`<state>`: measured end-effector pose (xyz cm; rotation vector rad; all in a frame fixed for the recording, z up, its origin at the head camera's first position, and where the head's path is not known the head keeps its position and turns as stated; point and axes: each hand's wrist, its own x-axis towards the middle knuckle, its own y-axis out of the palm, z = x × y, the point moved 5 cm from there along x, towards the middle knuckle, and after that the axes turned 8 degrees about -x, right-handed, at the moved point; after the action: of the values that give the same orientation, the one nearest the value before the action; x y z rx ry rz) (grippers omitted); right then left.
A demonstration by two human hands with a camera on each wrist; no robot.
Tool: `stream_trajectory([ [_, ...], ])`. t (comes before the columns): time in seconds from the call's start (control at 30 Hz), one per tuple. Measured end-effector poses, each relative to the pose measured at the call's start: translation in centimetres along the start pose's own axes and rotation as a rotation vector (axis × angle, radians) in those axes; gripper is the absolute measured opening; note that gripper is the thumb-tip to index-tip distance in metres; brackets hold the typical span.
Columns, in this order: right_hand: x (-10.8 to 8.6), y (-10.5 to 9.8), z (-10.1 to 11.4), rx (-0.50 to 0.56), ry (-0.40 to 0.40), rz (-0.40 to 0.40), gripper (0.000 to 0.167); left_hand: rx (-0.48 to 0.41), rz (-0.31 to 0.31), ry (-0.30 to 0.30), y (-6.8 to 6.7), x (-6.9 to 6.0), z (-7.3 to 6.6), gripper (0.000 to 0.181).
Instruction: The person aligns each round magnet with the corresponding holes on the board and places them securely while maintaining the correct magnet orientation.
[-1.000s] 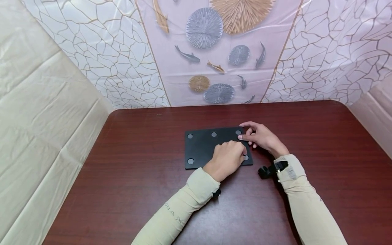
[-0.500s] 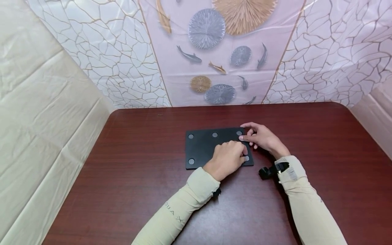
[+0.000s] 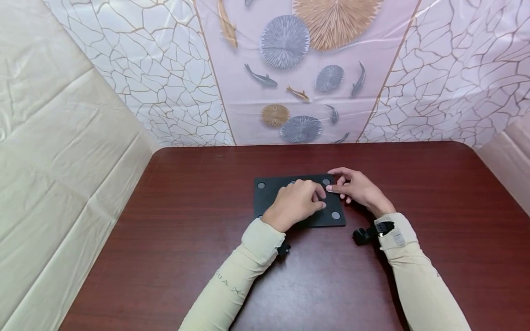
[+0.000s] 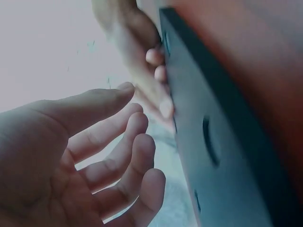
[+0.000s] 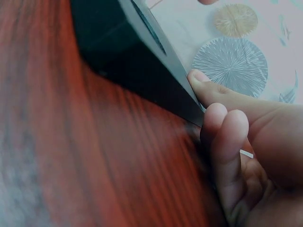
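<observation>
A black rectangular board lies flat on the table, with several round grey discs set near its edges. My left hand hovers over the board's middle and hides part of it. In the left wrist view its fingers are loosely bent and hold nothing, apart from the board's face. My right hand holds the board at its far right corner. Its thumb lies on the top face, while curled fingers sit against the side edge.
The dark red wooden table surrounds the board. A patterned wall covering stands behind the far edge, and a pale cloth hangs at the left. Each wrist carries a black strap-mounted camera.
My left hand has come away from the near right disc, moving left and up, and its fingers have loosened. The right hand stays at the board's corner. The head view has shifted slightly.
</observation>
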<state>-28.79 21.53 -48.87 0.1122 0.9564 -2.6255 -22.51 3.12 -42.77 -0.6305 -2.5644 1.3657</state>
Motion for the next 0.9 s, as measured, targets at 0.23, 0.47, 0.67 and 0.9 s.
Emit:
stream_trajectory([
  [0.23,-0.4,0.2,-0.1,0.045,0.002,0.005,0.063,-0.042,-0.026,-0.065,-2.2,0.0,1.9,0.024],
  [0.47,-0.4,0.1,0.0,0.044,-0.003,0.000,0.061,-0.047,-0.016,-0.119,-3.6,-0.4,4.0,0.027],
  [0.67,-0.4,0.1,0.1,0.044,-0.011,0.000,0.061,-0.063,-0.048,-0.170,-4.7,-0.7,5.8,0.028],
  [0.9,-0.3,0.1,0.1,0.041,-0.015,-0.005,0.060,-0.053,-0.049,-0.243,-5.5,-0.8,8.0,0.033],
])
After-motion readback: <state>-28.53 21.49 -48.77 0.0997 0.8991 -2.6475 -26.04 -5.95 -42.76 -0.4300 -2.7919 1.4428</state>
